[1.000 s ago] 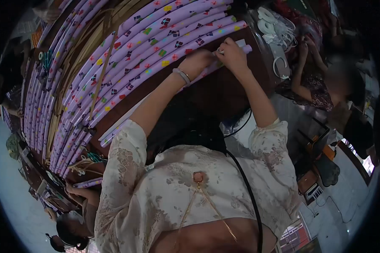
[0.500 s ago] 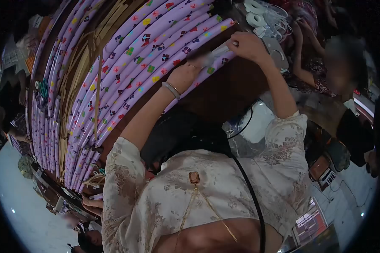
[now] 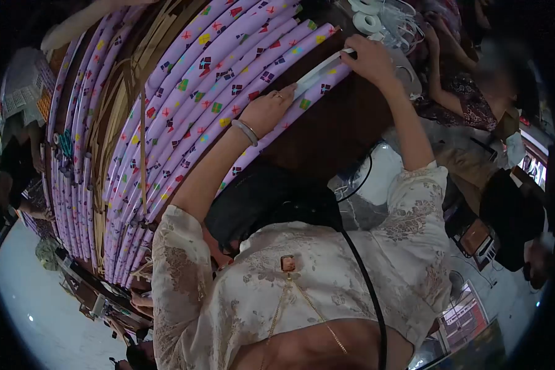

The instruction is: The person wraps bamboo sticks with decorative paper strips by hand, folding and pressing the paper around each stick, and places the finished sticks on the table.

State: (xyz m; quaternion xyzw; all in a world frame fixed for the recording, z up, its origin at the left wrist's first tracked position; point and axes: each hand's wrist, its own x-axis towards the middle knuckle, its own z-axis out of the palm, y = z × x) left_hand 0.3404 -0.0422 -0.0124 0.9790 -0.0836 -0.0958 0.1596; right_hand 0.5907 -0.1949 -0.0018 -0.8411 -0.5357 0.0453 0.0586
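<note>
A lilac roll of printed wrapping paper [image 3: 314, 102] lies slantwise in front of me, patterned with small coloured gift shapes. My left hand [image 3: 268, 113], with a ring and a bracelet, is closed over this roll, its fingertips at the lower end of a whitish strip [image 3: 319, 69]. The strip, which looks like tape, runs along the roll's upper edge. At the strip's other end, near the roll's tip, my right hand [image 3: 370, 60] pinches it between thumb and fingers. The undersides of my left fingers are hidden.
Several more lilac rolls [image 3: 194, 92] lie side by side to the left, with brown strips [image 3: 129, 92] among them. White tape rolls [image 3: 368, 23] and clear plastic sit at the upper right. Green-handled scissors [image 3: 63, 143] rest on the left rolls. Another person [image 3: 468, 105] sits at the right.
My right hand has moved slightly right and up, and the whitish strip now shows longer between my hands. My left hand has shifted slightly left. Another person's arm has appeared at the upper left.
</note>
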